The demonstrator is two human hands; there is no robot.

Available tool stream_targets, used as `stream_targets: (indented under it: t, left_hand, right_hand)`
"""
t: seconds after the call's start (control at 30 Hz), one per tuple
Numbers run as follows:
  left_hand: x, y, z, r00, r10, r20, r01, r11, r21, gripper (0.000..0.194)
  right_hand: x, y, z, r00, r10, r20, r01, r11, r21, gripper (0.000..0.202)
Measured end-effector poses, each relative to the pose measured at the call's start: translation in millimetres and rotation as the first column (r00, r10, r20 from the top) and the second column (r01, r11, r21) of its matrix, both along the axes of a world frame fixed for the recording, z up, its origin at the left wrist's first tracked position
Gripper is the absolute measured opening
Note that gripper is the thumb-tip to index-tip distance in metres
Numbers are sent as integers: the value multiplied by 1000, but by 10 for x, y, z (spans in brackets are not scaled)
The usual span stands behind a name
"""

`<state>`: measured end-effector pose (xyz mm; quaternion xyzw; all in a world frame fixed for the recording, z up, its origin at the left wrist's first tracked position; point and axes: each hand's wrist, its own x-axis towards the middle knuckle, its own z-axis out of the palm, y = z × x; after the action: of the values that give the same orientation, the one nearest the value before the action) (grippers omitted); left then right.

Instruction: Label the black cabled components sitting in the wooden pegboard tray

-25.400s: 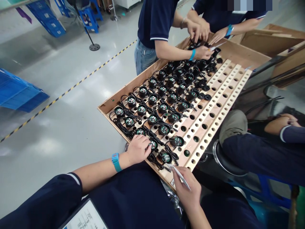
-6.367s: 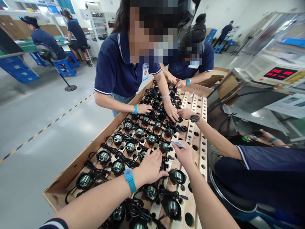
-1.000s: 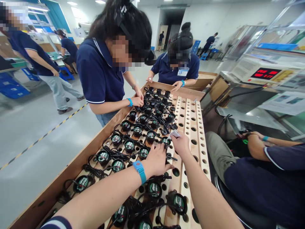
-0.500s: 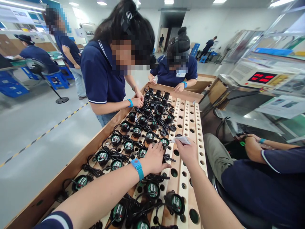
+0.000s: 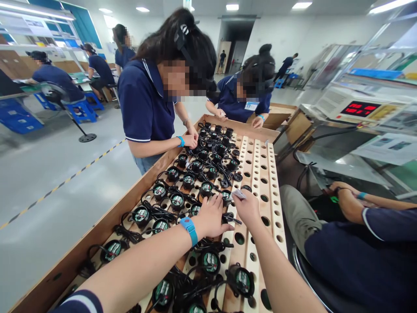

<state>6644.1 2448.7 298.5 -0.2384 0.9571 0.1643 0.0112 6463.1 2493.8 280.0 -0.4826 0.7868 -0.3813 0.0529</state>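
My left hand (image 5: 213, 216) lies with fingers outstretched over a row of round black housings, its fingertips by one housing (image 5: 226, 196) with a green circuit board inside. Black cable (image 5: 230, 217) runs beside the thumb. Pinched in my right hand (image 5: 250, 209) is a small flat white piece (image 5: 239, 194) with faint grey marks; its kind I cannot make out. It is close above the right edge of that same housing. The housings sit on a wooden rack (image 5: 257, 174) with drilled holes; part of the row is hidden under my left hand and forearm.
A wooden side wall (image 5: 107, 206) borders the rack on the left. A co-worker (image 5: 146, 100) leans over the far left side, hands among the cables. Another co-worker (image 5: 241, 93) stands at the far end. On the right sits a person (image 5: 365, 252) near a device with red digits (image 5: 360, 108).
My right hand has moved slightly left with the white piece, bringing it nearer the housing. My left hand stays in place. The co-worker at the far end has shifted their hands and leaned to the right.
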Motion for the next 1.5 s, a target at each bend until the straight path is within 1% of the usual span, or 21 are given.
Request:
stream_targets:
  t: [0.23,0.33,0.4,0.47,0.53,0.63,0.73,0.83,0.87,0.93,1.03,1.1,1.17,1.23,1.27,1.3,1.33,1.37,1.43,1.47,1.5]
  left_hand:
    - [76,10,38,998,23,-51,-21,999,44,104]
    - [285,63,164,995,14,-102,-11,999,33,97]
    - [562,121,288,993,13,-114,-9,999,38,90]
    - [968,180,406,994,28,-104,-23,999,50,84]
    - [1486,211,478,993,72,-92,-69,997,36,75]
    - [2381,154,458,950,291,-117,-300,951,-78,67]
    - [3254,-2,296,829,542,-138,-559,810,-178,73]
    - [3900,-138,43,645,756,-110,-763,628,-154,87]
    - [4038,-161,-45,598,797,-84,-801,592,-90,90]
    - [4198,-169,-192,584,810,-48,-805,586,88,91]
    - [4257,-122,-277,646,756,-105,-709,645,284,84]
    - [4285,-60,-235,685,701,-200,-629,707,322,80]
    - [4345,44,-130,717,625,-309,-535,777,331,75]
    - [4403,207,37,774,490,-400,-326,851,412,68]
    - [4415,306,146,812,407,-420,-172,853,493,64]
    - [4410,413,271,844,333,-421,-18,801,598,62]
    - [4390,522,410,864,298,-406,97,693,714,62]
    - [4363,627,559,879,296,-374,168,542,824,63]
    - [4332,804,858,883,411,-227,164,184,969,69]
    - [4345,864,991,866,486,-113,119,18,993,70]
    - [4380,894,1101,832,555,14,61,-115,992,69]
  right_hand:
    - [38,-25,51,998,40,40,-37,998,-54,30]
    - [73,5,102,992,11,128,3,994,-109,31]
    - [86,70,147,972,-54,231,90,985,-149,28]
    - [83,168,202,915,-133,381,210,963,-170,27]
    - [73,287,271,811,-179,558,332,925,-186,33]
    - [72,481,417,608,-89,789,450,857,-250,44]
    - [144,697,616,426,56,903,493,823,-284,55]
    - [339,919,856,328,119,937,514,810,-283,56]
    - [437,983,945,305,131,943,528,801,-283,55]
    - [690,1088,1132,267,139,954,561,782,-271,53]
    - [1249,1188,1392,255,130,958,571,779,-258,59]
    - [1769,1229,1493,302,118,946,563,779,-277,64]
    - [2398,1254,1495,350,98,932,573,764,-296,65]
    - [3096,1263,1395,361,58,931,614,737,-284,60]
    - [3452,1263,1320,366,25,930,636,723,-270,57]
    - [3804,1260,1239,372,-23,928,661,708,-248,54]
    - [4146,1256,1161,398,-98,912,693,684,-228,52]
    - [4475,1248,1094,455,-184,871,660,726,-192,51]
    - [5076,1214,1013,486,-232,842,657,733,-177,52]
    - [5335,1184,998,611,-162,775,560,780,-279,51]
    - [5555,1145,996,725,-108,680,467,802,-372,47]
